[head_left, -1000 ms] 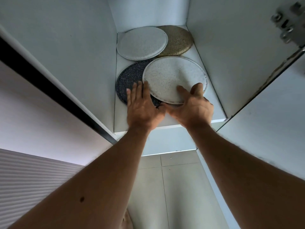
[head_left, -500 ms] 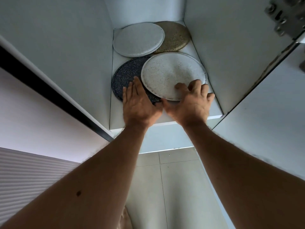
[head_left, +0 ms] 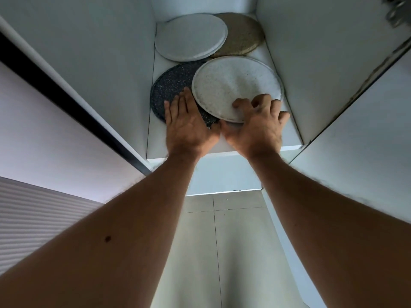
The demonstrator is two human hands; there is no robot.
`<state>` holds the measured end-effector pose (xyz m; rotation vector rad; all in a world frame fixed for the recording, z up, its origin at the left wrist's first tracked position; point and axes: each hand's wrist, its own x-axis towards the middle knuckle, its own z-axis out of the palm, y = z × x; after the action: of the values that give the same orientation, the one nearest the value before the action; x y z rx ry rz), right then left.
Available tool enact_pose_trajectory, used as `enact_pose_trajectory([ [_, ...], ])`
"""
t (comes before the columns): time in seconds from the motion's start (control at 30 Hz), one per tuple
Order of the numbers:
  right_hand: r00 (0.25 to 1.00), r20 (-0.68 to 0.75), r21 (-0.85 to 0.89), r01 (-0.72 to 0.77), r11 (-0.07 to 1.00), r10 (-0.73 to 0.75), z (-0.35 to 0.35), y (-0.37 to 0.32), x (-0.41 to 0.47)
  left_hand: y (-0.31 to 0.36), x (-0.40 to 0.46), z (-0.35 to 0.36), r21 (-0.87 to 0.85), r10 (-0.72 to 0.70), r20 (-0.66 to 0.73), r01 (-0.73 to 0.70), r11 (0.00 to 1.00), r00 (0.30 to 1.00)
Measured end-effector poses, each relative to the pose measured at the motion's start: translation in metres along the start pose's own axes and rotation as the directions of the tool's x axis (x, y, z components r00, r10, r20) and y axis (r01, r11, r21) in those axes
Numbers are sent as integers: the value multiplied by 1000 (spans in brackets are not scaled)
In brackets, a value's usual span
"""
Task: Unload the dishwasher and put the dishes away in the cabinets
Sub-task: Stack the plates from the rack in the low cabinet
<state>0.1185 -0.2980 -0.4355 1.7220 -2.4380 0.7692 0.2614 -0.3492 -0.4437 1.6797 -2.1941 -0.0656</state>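
Note:
Both my hands reach into an open white cabinet. A white speckled plate lies on the shelf, overlapping a dark speckled plate on its left. My left hand rests flat, fingers straight, on the dark plate's near edge. At the white plate's near rim, my right hand has its fingers curled on top and its thumb at the edge.
Further back on the shelf a pale grey plate overlaps a golden-brown one. Cabinet walls close in on both sides. The open door with its hinge stands at the right. A tiled wall runs below.
My right hand's fingers have curled tighter on the white plate's rim. The left hand has slid slightly forward on the dark plate. The plates have barely shifted.

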Motion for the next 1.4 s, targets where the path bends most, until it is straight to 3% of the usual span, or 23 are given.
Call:
enact_pose_trajectory([
  [0.13,1000,8,3,21,1000,-21,0,2,-1,0,-2,-3,-57,18,-37,-20,998,999],
  [0.3,981,41,-1,192,981,-192,-5,3,-9,-1,-9,-16,-274,76,-36,-83,958,996],
  [0.5,989,21,-19,146,989,-145,-50,-12,-9,-2,-19,-59,-109,289,-72,-295,949,955],
  [0.6,988,42,-34,149,988,-148,-82,-24,-17,2,-32,-88,-125,259,-80,-268,955,963],
  [0.77,998,58,32,-30,999,28,-153,-55,-54,15,-83,-146,-207,150,-84,-165,964,985],
  [1.0,980,121,66,-169,983,160,-261,-105,-94,53,-125,-266,-268,202,-53,-209,940,978],
  [1.17,980,106,68,-179,981,171,-337,-140,-115,82,-136,-357,-290,178,64,-153,945,982],
  [1.4,969,142,-11,-202,979,201,-429,-147,-153,87,-171,-444,-313,155,53,-131,941,986],
])
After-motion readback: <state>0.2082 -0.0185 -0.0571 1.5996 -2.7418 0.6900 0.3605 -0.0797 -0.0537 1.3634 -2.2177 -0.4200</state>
